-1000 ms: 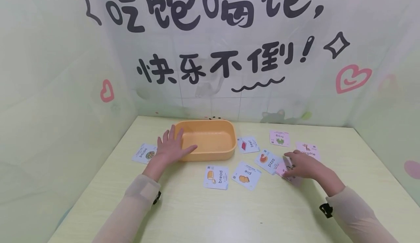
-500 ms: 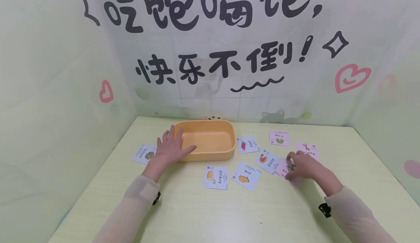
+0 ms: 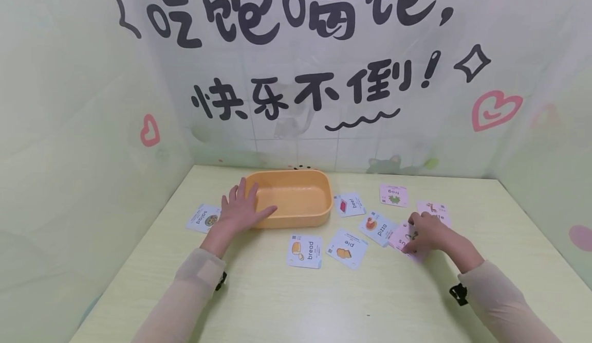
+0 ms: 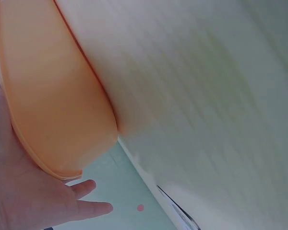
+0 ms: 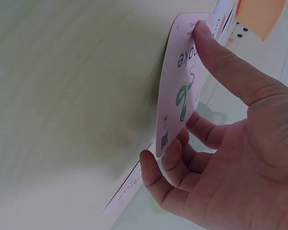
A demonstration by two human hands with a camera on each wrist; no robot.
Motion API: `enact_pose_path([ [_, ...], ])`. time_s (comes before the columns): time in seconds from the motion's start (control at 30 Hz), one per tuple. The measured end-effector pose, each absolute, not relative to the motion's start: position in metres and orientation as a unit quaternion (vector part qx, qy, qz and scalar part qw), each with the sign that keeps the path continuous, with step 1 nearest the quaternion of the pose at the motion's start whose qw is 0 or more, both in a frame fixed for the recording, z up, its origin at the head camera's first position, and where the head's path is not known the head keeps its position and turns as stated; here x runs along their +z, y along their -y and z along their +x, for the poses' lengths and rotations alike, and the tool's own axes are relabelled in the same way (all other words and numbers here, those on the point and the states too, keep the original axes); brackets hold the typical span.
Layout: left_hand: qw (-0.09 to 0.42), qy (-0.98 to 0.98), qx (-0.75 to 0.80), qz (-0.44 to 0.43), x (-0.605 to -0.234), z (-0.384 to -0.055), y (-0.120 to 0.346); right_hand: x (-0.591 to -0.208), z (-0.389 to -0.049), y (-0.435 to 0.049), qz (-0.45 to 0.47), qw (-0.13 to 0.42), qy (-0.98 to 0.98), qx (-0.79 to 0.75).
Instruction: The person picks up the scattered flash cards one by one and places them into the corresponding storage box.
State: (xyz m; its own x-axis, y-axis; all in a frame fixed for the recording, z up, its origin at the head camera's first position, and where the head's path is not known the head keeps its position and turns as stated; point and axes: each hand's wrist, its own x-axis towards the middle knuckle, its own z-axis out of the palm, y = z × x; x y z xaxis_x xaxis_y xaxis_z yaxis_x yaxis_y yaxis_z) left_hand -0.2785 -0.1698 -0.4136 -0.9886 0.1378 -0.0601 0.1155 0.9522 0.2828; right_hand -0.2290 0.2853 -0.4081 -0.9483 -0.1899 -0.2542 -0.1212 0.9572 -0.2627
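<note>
My left hand rests with spread fingers over the left end of an orange plastic basket. In the left wrist view its palm lies along the basket rim, with fingers extending past the end. My right hand holds a pink snake card between thumb and fingers. The thumb is on one end of the card and the fingertips are at the opposite edge. Seen from the right wrist, the card stands tilted. A blue pizza card lies right beside it.
Blue cards for beef, pie and bread lie near the basket. A salad card is left of my left hand. Pink frog and giraffe cards lie behind my right hand. Walls enclose the table.
My right hand's fingers have drawn in around the snake card, and more of its pink face shows now. The left hand and the basket stay in place.
</note>
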Motion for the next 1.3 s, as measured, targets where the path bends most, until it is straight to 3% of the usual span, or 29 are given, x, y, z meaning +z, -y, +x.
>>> enact_pose_path([
  [0.37,0.037,-0.987,0.142,0.066,-0.413,-0.278,0.17,-0.412,-0.23,-0.289,-0.083,0.12,-0.979,-0.145],
  [1.3,0.037,-0.986,0.147,0.063,-0.415,-0.278,0.17,-0.408,-0.239,-0.301,-0.069,0.133,-0.94,-0.307],
])
